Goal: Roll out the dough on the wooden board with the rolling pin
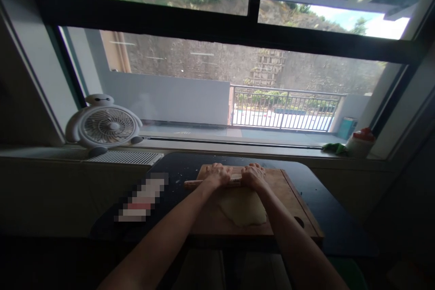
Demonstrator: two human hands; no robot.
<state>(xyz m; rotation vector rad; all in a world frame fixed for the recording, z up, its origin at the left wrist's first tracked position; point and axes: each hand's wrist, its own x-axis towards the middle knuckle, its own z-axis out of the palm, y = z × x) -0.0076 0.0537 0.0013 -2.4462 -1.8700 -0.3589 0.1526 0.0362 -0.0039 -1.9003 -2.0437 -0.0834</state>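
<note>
Both hands rest on a wooden rolling pin that lies crosswise near the far edge of a cutting board. My left hand is closed over the pin, whose left end sticks out past it. Close beside it, my right hand grips the pin too, its fingers curled over the far side. A pale, flattened sheet of dough with an uneven edge spreads on the board from under the pin toward me. My forearms hide part of the board and the dough's sides.
The board sits on a dark table with pale specks left of it. A blurred-out flat item lies at the table's left. On the sill are a white fan, a green cloth and a white container with a red top.
</note>
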